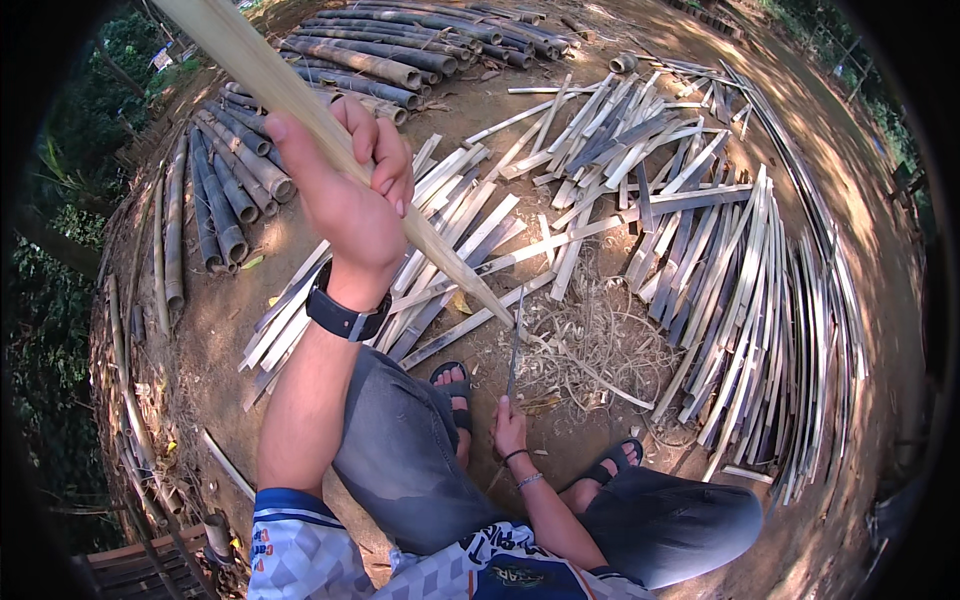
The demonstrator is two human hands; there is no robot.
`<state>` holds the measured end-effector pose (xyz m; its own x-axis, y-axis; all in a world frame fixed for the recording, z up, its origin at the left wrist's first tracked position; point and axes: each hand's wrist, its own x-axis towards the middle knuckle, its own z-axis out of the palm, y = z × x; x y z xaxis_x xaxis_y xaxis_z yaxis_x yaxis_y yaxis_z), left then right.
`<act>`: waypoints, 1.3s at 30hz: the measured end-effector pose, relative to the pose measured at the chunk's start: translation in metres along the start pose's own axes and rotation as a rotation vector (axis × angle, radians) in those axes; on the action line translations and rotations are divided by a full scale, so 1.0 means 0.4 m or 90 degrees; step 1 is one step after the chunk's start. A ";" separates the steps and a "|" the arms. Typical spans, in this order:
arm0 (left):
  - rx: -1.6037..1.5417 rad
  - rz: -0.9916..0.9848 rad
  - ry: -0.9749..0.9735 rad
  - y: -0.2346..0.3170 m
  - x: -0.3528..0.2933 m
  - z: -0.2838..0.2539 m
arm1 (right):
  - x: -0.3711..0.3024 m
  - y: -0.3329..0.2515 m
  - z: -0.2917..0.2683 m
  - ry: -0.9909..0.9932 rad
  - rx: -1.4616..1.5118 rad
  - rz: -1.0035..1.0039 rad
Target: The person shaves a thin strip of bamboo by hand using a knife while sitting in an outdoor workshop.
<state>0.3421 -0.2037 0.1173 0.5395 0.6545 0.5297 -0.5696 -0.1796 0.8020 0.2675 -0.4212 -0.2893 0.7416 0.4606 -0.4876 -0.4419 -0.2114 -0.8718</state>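
My left hand [350, 205], with a dark watch on its wrist, is closed around a long pale bamboo strip [445, 258]. The strip slants from the upper left down to a narrow end near my feet. Low between my knees, my right hand [509, 430] grips a knife; its handle is mostly hidden in my fingers. The thin knife blade [515, 350] points away from me and meets the strip near its lower end; whether it bites into the wood cannot be made out. Curly bamboo shavings [600, 350] lie on the ground just right of the blade.
Split bamboo strips lie in a left pile [465, 215], a far pile [620, 130] and a large right pile [740, 300]. Whole bamboo poles [370, 65] are stacked at the back, with more poles [235, 165] at left. My sandalled feet flank the shavings.
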 end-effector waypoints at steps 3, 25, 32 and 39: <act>0.011 -0.001 0.017 0.000 0.003 -0.006 | 0.016 0.030 -0.055 0.039 0.002 0.264; 0.761 0.484 -0.115 -0.020 -0.052 0.239 | 0.026 -0.001 -0.052 0.030 0.064 0.192; 0.772 0.489 -0.105 -0.018 -0.055 0.236 | 0.022 -0.003 -0.048 0.037 0.078 0.204; 0.548 0.329 0.025 -0.025 -0.042 0.152 | 0.050 0.042 -0.056 0.038 -0.056 0.094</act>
<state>0.3764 -0.2576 0.1173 0.3227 0.3667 0.8726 -0.0781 -0.9084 0.4107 0.2862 -0.4347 -0.3149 0.7016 0.3672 -0.6107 -0.5047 -0.3490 -0.7896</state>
